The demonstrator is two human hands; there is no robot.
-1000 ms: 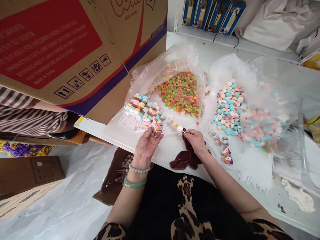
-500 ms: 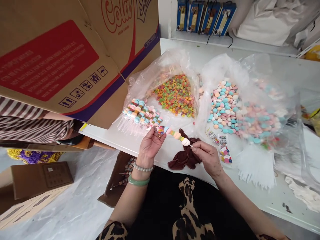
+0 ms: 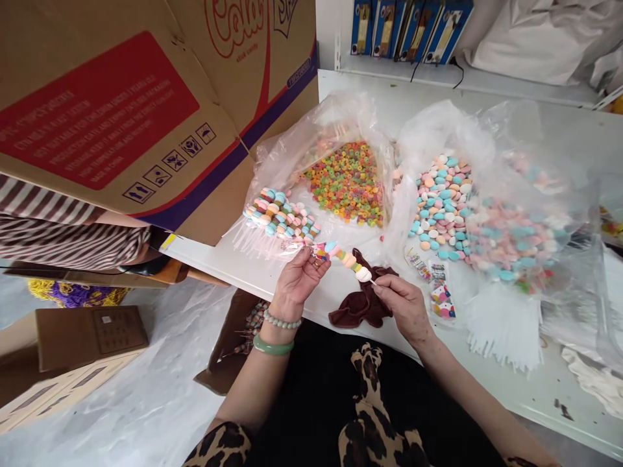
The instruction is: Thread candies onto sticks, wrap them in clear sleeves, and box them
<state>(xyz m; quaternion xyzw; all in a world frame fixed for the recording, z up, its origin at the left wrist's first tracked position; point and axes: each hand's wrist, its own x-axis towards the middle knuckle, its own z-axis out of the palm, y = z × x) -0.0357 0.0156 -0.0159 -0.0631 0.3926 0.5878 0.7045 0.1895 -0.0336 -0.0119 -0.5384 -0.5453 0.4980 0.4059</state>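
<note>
Held between my two hands over the table's front part is a candy skewer [image 3: 349, 260], a stick threaded with pastel candies and small rings. Its white stick end is pinched in my right hand [image 3: 403, 303]. My left hand [image 3: 300, 277] closes its fingers on a small printed plastic wrapper [image 3: 322, 250] at the other end; whether the candy tip is inside I cannot tell. Beneath the skewer lies a crumpled dark brown cloth [image 3: 357, 305]. Finished-looking candy skewers [image 3: 280, 215] are piled just beyond my left hand. More printed wrappers [image 3: 441, 292] lie right of my right hand.
A large cardboard box [image 3: 146, 117] stands at the left. Plastic bags hold ring candies [image 3: 350, 185] and pastel oval candies [image 3: 442, 207]. White sticks [image 3: 506, 331] lie at the right. Below the table edge, an open brown box [image 3: 224, 350] contains skewers. A person's striped sleeve [image 3: 63, 227] shows at left.
The whole view has shifted slightly, with things on the table appearing a little further right. Both hands keep their hold on the skewer and wrapper, nearly unmoved.
</note>
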